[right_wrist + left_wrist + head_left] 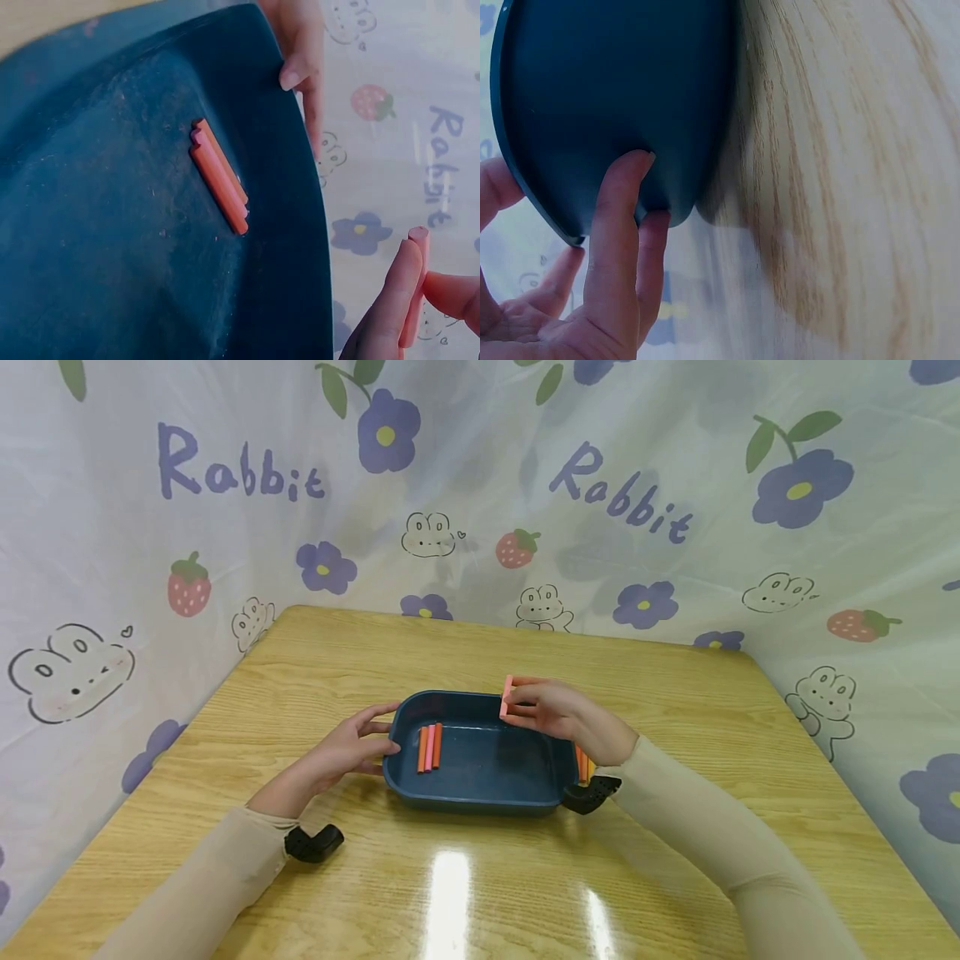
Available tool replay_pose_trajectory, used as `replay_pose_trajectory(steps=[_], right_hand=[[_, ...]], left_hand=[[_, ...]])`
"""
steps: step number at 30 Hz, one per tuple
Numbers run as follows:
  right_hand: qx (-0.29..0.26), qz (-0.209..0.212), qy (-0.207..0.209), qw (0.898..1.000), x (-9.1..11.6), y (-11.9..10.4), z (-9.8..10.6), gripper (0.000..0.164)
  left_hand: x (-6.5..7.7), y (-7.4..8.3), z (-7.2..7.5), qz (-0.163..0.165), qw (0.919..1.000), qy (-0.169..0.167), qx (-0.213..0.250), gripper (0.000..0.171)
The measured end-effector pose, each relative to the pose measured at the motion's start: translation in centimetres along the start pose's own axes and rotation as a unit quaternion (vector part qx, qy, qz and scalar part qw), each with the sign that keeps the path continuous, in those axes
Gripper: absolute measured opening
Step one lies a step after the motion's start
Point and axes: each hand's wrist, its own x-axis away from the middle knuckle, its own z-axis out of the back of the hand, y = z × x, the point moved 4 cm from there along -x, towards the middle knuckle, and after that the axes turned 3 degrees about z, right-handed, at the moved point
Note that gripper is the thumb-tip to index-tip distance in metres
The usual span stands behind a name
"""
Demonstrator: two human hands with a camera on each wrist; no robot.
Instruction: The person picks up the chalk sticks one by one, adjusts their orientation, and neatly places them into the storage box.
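Observation:
A dark blue plastic bin (487,800) stands on the table. My left hand (345,747) is at its left end, fingers spread; in the left wrist view, fingertips (641,161) rest against the outer wall and the rim. Between thumb and fingers, my right hand (555,708) pinches a pink chalk stick (506,696) upright above the bin's far rim. The same pink stick (415,289) shows its blunt top end in the right wrist view. Three chalk sticks, pink between two orange ones (219,180), lie side by side on the bin floor near its left end.
More orange and yellow sticks (583,764) lie just beyond the bin's right end, partly hidden by the right wrist. The wooden table (360,652) is backed by a printed curtain (480,477). Black cameras (313,843) are worn on both wrists.

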Motion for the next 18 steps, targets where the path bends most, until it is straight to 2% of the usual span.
replay_pose_trajectory(steps=[8,18], right_hand=[[0.019,-0.018,-0.017,1.000,-0.9,0.3,-1.0,0.059],[0.038,-0.044,-0.001,0.998,-2.4,1.3,-2.1,0.056]], left_hand=[[-0.1,-0.2,0.0,0.001,1.0000,0.000,0.004,0.070],[-0.1,0.0,0.0,0.001,1.0000,-0.001,0.001,0.069]])
